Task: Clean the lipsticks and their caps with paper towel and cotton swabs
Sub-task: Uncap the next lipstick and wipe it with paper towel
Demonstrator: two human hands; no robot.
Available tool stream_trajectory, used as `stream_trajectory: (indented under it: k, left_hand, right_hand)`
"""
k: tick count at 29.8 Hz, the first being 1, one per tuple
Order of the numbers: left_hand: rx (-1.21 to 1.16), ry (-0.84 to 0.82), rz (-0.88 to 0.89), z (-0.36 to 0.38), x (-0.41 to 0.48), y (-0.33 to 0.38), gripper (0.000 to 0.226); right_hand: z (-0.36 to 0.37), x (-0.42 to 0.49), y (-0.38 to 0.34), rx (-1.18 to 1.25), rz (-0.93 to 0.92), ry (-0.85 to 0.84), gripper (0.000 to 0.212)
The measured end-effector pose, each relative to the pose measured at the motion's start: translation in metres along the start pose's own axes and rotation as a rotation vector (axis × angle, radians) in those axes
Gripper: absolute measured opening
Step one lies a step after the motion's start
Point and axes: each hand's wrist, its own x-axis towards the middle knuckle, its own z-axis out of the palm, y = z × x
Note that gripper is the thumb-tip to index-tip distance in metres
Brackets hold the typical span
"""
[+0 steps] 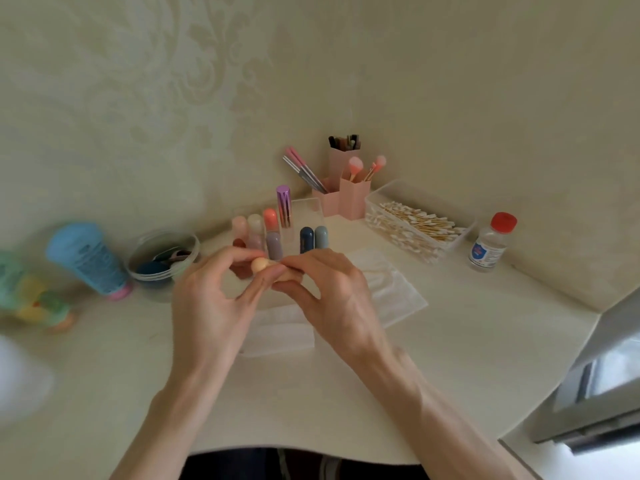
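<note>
Lipstick (260,265), peach, above the counter (450,358) and paper towel (398,292). Left hand (214,299) fingers pinch what appears to be its cap; right hand (329,299) fingers pinch the barrel. Light, rigid, likely slippery: grip the barrel.

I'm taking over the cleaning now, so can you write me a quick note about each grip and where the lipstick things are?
Left grip pinches the peach lipstick at its rounded end; right grip holds its other end.
Other lipsticks stand in a clear rack behind the hands.
Paper towels lie flat on the table; cotton swabs fill the box at right rear.
Done: cannot tell.
Left: likely open this one, wipe it and its cap, then the rest.
</note>
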Motion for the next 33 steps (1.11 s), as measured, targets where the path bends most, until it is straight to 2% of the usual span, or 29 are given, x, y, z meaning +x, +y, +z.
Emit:
stream_trajectory:
  k: [4, 11, 16, 19, 21, 23, 26, 28, 31, 33]
  left_hand:
    - [-0.148, 0.148, -0.175, -0.018, -0.009, -0.014, 0.021]
    - [0.251, -0.054, -0.191, -0.042, -0.005, -0.064, 0.032]
    - [0.293, -0.130, -0.197, -0.033, -0.009, -0.069, 0.036]
    - [0.273, -0.140, -0.209, -0.031, -0.010, -0.070, 0.040]
    - [0.262, -0.130, -0.208, -0.032, -0.013, -0.070, 0.042]
    - [0.252, -0.082, -0.173, -0.035, -0.015, -0.069, 0.036]
    - [0.192, 0.007, -0.058, -0.034, -0.019, -0.051, 0.020]
    - [0.099, -0.006, 0.011, -0.027, -0.021, -0.035, 0.021]
    - [-0.206, -0.081, -0.061, -0.013, -0.021, -0.019, 0.027]
    - [-0.334, -0.058, -0.104, -0.007, -0.019, -0.017, 0.021]
  right_hand:
    - [0.000, 0.001, 0.009, -0.085, 0.001, 0.061, 0.021]
    - [-0.005, 0.001, 0.003, -0.057, 0.066, 0.049, 0.023]
    - [-0.004, 0.000, 0.004, -0.027, 0.097, -0.012, 0.019]
    - [-0.007, 0.000, 0.000, 0.023, 0.135, -0.048, 0.026]
    - [-0.009, 0.001, -0.003, 0.076, 0.199, -0.071, 0.030]
    - [-0.008, 0.001, -0.005, 0.140, 0.232, -0.098, 0.025]
    - [-0.008, 0.001, -0.010, 0.215, 0.242, -0.128, 0.021]
    - [-0.008, 0.001, -0.013, 0.239, 0.224, -0.140, 0.020]
    - [-0.007, 0.001, -0.016, 0.254, 0.185, -0.162, 0.020]
    - [-0.007, 0.001, -0.017, 0.256, 0.157, -0.164, 0.021]
